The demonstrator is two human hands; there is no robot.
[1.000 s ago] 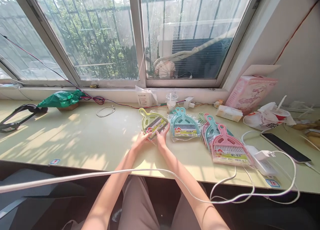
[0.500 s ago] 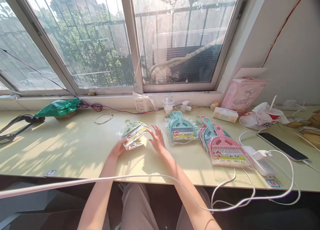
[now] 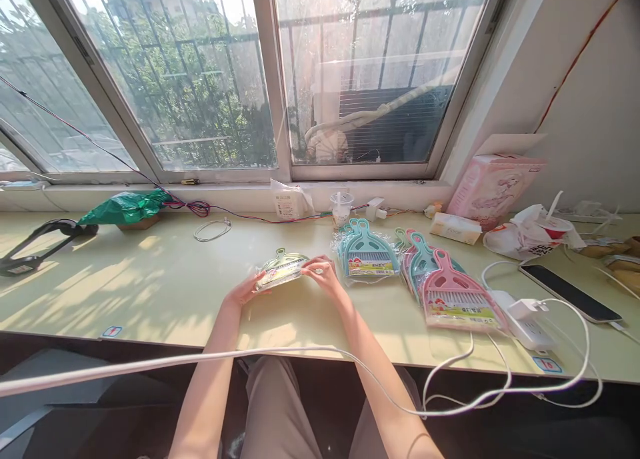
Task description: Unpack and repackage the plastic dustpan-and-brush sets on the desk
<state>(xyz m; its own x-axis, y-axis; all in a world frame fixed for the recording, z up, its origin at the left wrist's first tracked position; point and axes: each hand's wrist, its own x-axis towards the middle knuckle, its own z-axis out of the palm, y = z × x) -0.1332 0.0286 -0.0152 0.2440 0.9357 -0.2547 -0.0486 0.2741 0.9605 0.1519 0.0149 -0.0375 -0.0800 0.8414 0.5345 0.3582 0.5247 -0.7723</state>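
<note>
A green mini dustpan and brush set (image 3: 281, 271), wrapped in clear plastic with a printed label, is tilted above the table between my two hands. My left hand (image 3: 246, 288) is closed on its left edge. At the right edge, the fingers of my right hand (image 3: 323, 274) pinch the set near the label's end. Just right of that hand lies an overlapping row of wrapped blue dustpan sets (image 3: 370, 256). Farther right, a pink dustpan set (image 3: 457, 298) lies on top of a blue one (image 3: 424, 262), with others partly hidden behind.
On the pale table (image 3: 165, 292) lie a black headset-like object (image 3: 45, 242), a green plastic bag (image 3: 125, 207) and a coiled cable (image 3: 213, 230). A plastic cup (image 3: 341, 210) stands by the window. At right are a power strip (image 3: 530, 329), a phone (image 3: 570, 292) and a white cable (image 3: 280, 350) crossing before me.
My right hand has closed from spread fingers onto the right edge of the green set. The set has tipped flatter and moved slightly right. The view has shifted a little.
</note>
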